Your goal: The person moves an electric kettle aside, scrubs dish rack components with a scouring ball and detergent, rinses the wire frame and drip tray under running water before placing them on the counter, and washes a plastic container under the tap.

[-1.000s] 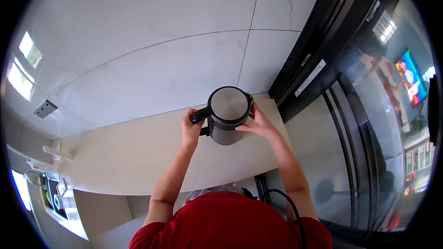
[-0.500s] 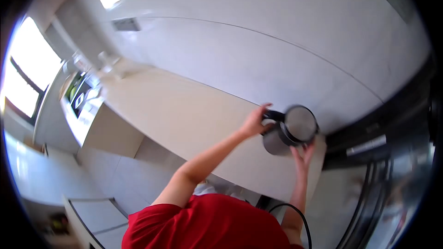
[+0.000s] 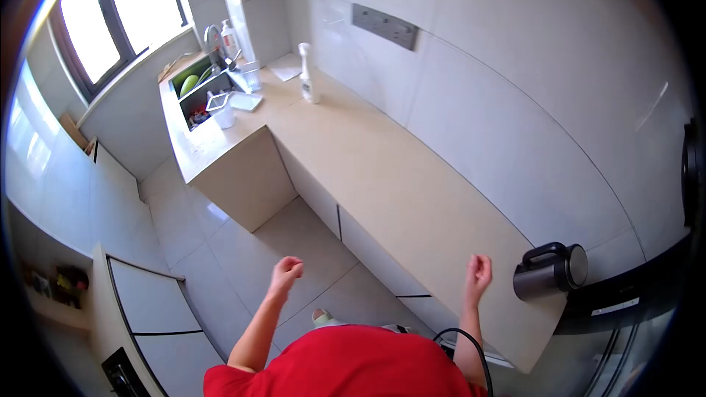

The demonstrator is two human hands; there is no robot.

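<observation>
Setting: pale wall tiles [image 3: 500, 88] are seen behind a long beige counter [image 3: 382, 169], by which a flat working surface is given along the wall. At its far end a second counter arm is turned off, and a sink [image 3: 202, 91] is set there beneath the window [image 3: 88, 26], presumably for light and for keeping wet work apart.

Main item: a grey lidded jug [image 3: 533, 281] is located at the near right end of the counter, close to the wall. It appears to be stood upright on its base; its slant in view is attributed to the wide lens. The black handle is turned toward the wall side. Steadiness is judged to be served by the flat footing.

A socket strip [image 3: 384, 27] is mounted above the worktop, presumably so that cords can be kept short. A white spray bottle [image 3: 307, 84] is stood toward the sink end, likely for ready cleaning.

Hands: the right hand [image 3: 479, 272] is raised nearest the jug but apart from it; the left hand [image 3: 285, 276] is raised before the counter, over the floor. Fingers of both are loosely curled, grip narrow; nothing held is seen, though tightness and palm contents cannot be told.

Smallest: a green vegetable [image 3: 189, 85] is contained in the sink.
</observation>
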